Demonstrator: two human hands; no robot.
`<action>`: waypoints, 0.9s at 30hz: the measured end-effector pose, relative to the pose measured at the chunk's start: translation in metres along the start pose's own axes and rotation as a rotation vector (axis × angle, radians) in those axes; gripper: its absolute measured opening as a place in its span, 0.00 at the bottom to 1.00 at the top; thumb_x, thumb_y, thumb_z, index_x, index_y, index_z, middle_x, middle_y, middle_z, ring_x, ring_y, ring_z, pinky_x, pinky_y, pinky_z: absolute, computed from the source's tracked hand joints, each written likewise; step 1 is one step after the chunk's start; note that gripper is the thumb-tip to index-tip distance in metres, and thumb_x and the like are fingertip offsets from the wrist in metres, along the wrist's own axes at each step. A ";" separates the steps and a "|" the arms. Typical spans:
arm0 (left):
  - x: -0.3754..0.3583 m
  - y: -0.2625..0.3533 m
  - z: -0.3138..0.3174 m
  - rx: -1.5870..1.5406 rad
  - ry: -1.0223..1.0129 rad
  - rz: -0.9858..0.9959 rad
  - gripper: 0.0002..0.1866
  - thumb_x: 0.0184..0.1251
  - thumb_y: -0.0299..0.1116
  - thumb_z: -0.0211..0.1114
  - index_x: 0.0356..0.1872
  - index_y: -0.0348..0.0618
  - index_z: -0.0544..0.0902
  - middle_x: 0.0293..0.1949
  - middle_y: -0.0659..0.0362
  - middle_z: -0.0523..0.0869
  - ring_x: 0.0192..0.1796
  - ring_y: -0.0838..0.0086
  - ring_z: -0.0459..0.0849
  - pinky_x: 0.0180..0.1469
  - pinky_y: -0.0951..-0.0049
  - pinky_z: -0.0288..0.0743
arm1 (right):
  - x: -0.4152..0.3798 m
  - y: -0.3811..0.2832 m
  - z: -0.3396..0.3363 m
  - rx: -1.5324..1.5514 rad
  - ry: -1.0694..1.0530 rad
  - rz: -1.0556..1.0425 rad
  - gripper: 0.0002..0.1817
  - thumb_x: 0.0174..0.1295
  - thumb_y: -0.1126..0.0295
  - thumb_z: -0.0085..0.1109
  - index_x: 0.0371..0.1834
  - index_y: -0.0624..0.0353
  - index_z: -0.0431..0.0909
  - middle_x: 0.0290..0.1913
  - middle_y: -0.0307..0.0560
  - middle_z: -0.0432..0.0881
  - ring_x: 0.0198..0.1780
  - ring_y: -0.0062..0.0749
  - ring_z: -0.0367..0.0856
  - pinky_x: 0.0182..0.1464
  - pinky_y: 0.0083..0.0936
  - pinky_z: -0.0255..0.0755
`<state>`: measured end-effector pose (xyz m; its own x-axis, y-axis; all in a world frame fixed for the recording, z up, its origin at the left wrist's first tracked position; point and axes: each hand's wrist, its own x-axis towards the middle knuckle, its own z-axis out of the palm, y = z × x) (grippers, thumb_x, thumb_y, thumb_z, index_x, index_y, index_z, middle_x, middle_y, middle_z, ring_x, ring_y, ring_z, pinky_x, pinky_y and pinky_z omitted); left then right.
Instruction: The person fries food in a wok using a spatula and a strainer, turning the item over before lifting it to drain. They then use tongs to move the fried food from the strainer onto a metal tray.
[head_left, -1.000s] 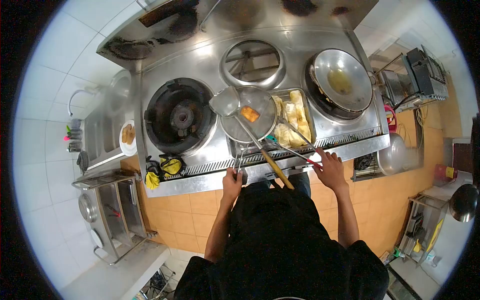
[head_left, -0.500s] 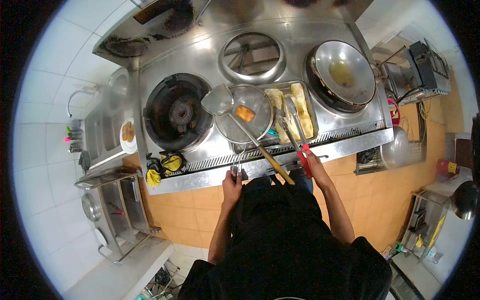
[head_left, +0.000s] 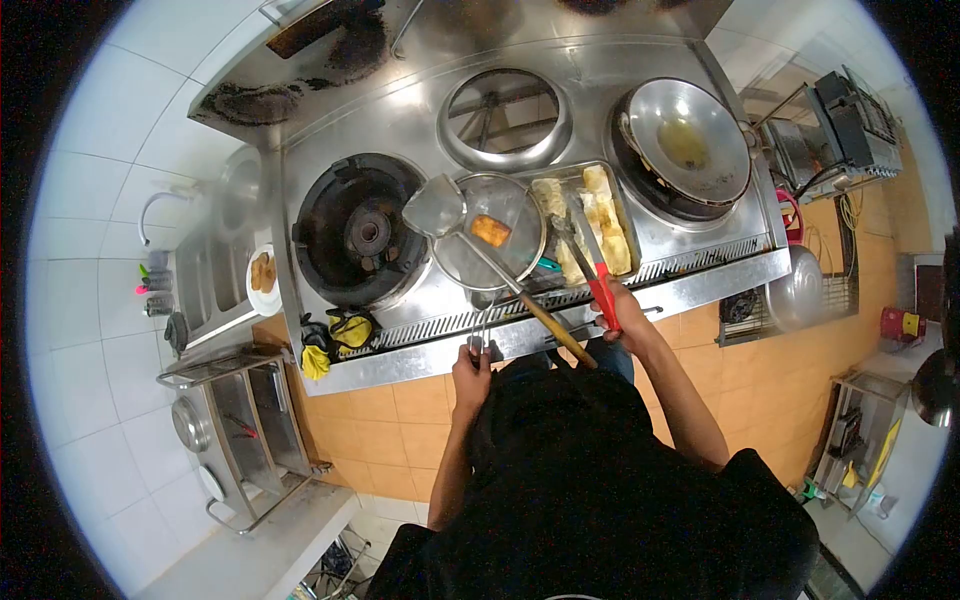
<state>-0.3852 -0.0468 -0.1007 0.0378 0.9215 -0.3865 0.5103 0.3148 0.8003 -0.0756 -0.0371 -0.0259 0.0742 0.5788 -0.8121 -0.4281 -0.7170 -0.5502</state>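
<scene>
My left hand (head_left: 471, 375) is closed round the metal handle of a mesh strainer (head_left: 508, 262). One golden-brown fried piece (head_left: 489, 231) sits in its mesh. Across the strainer lies a wok spatula (head_left: 436, 208), its wooden handle reaching back toward my body. In my right hand (head_left: 624, 318) is a pair of red-handled tongs (head_left: 605, 300), their metal arms extending over the metal tray (head_left: 629, 235). Several pale yellow blocks (head_left: 601, 207) lie in that tray, and the tong tips overlap them in this view.
A black wok burner (head_left: 362, 230) is to the left, with yellow-and-black cloths (head_left: 349, 330) near its front. On the right burner stands a wok (head_left: 690, 142) with a little oil. A round opening (head_left: 503, 118) is behind the strainer. A plate (head_left: 264, 296) of browned food stands by the sink.
My right hand has shifted slightly up and forward on the tongs, and the tong arms look closer together. The view has moved slightly; the strainer and spatula stay about where they were.
</scene>
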 end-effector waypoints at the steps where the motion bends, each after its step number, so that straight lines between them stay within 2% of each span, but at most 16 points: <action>1: 0.000 -0.001 0.001 0.005 0.003 -0.007 0.13 0.69 0.30 0.64 0.33 0.40 0.67 0.25 0.52 0.75 0.31 0.74 0.69 0.35 0.69 0.70 | -0.001 -0.003 0.002 0.000 0.000 0.000 0.25 0.72 0.39 0.39 0.50 0.48 0.67 0.31 0.38 0.71 0.19 0.17 0.64 0.13 0.15 0.51; 7: -0.003 -0.001 0.001 0.020 0.016 0.009 0.12 0.69 0.29 0.63 0.32 0.40 0.66 0.24 0.54 0.74 0.30 0.75 0.69 0.35 0.69 0.69 | 0.006 -0.010 0.010 -0.001 0.035 0.039 0.24 0.72 0.39 0.38 0.52 0.48 0.67 0.34 0.38 0.71 0.19 0.19 0.64 0.14 0.14 0.52; 12: -0.007 -0.002 0.002 -0.078 0.012 0.002 0.12 0.69 0.29 0.62 0.32 0.40 0.66 0.24 0.54 0.73 0.31 0.73 0.70 0.36 0.69 0.70 | 0.021 0.002 0.009 -0.006 0.081 -0.037 0.24 0.72 0.39 0.38 0.53 0.45 0.67 0.34 0.38 0.71 0.19 0.18 0.65 0.14 0.14 0.52; 14: -0.005 -0.011 0.005 -0.050 0.121 0.181 0.14 0.69 0.32 0.64 0.29 0.38 0.68 0.18 0.53 0.74 0.22 0.72 0.71 0.26 0.67 0.66 | 0.021 0.007 0.008 -0.017 0.100 -0.073 0.23 0.74 0.41 0.36 0.55 0.47 0.68 0.32 0.39 0.72 0.16 0.20 0.65 0.13 0.17 0.54; 15: -0.005 -0.015 0.005 -0.048 0.121 0.178 0.14 0.69 0.32 0.64 0.29 0.38 0.68 0.18 0.53 0.74 0.22 0.72 0.71 0.26 0.67 0.66 | 0.021 0.008 0.007 -0.026 0.120 -0.117 0.23 0.76 0.44 0.35 0.57 0.48 0.68 0.31 0.40 0.73 0.14 0.21 0.65 0.12 0.20 0.57; 16: -0.005 -0.012 0.004 -0.032 0.123 0.184 0.14 0.69 0.32 0.64 0.29 0.38 0.68 0.18 0.54 0.74 0.21 0.72 0.71 0.26 0.67 0.66 | 0.015 0.005 0.007 -0.013 0.093 -0.101 0.22 0.76 0.46 0.37 0.62 0.45 0.67 0.29 0.40 0.74 0.13 0.21 0.65 0.11 0.21 0.57; 17: -0.006 -0.010 0.003 -0.017 0.124 0.190 0.14 0.69 0.32 0.63 0.29 0.38 0.69 0.18 0.54 0.75 0.21 0.72 0.71 0.26 0.68 0.66 | 0.008 0.005 0.009 -0.012 0.094 -0.100 0.22 0.76 0.46 0.37 0.62 0.45 0.67 0.29 0.40 0.74 0.13 0.21 0.65 0.11 0.21 0.57; 19: -0.007 -0.005 0.003 -0.036 0.120 0.182 0.14 0.70 0.32 0.63 0.29 0.38 0.69 0.18 0.54 0.75 0.21 0.72 0.71 0.25 0.68 0.67 | -0.008 0.001 0.016 -0.001 0.125 -0.151 0.19 0.76 0.44 0.38 0.54 0.43 0.68 0.33 0.36 0.71 0.18 0.18 0.63 0.14 0.15 0.53; 23: -0.005 -0.005 0.004 -0.040 0.115 0.165 0.13 0.69 0.32 0.63 0.29 0.38 0.69 0.18 0.54 0.76 0.22 0.72 0.74 0.26 0.67 0.69 | -0.011 -0.009 0.022 0.016 0.168 -0.107 0.17 0.76 0.46 0.39 0.55 0.43 0.67 0.34 0.36 0.70 0.20 0.17 0.63 0.16 0.15 0.55; 25: -0.005 -0.006 0.004 -0.056 0.115 0.159 0.13 0.69 0.32 0.63 0.30 0.38 0.69 0.18 0.54 0.76 0.22 0.72 0.74 0.26 0.67 0.69 | -0.004 -0.008 0.019 0.148 0.071 -0.020 0.17 0.76 0.46 0.39 0.55 0.43 0.67 0.34 0.36 0.70 0.22 0.17 0.62 0.17 0.15 0.55; 27: -0.004 -0.005 0.003 -0.072 0.116 0.152 0.13 0.69 0.32 0.63 0.30 0.38 0.69 0.18 0.54 0.76 0.22 0.72 0.75 0.26 0.67 0.70 | -0.004 -0.011 0.020 0.173 0.066 0.003 0.17 0.76 0.46 0.39 0.55 0.43 0.67 0.34 0.36 0.70 0.21 0.17 0.61 0.17 0.15 0.54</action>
<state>-0.3854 -0.0531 -0.1045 0.0081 0.9783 -0.2070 0.4437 0.1820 0.8775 -0.0890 -0.0244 -0.0125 0.1288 0.5461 -0.8278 -0.5769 -0.6377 -0.5104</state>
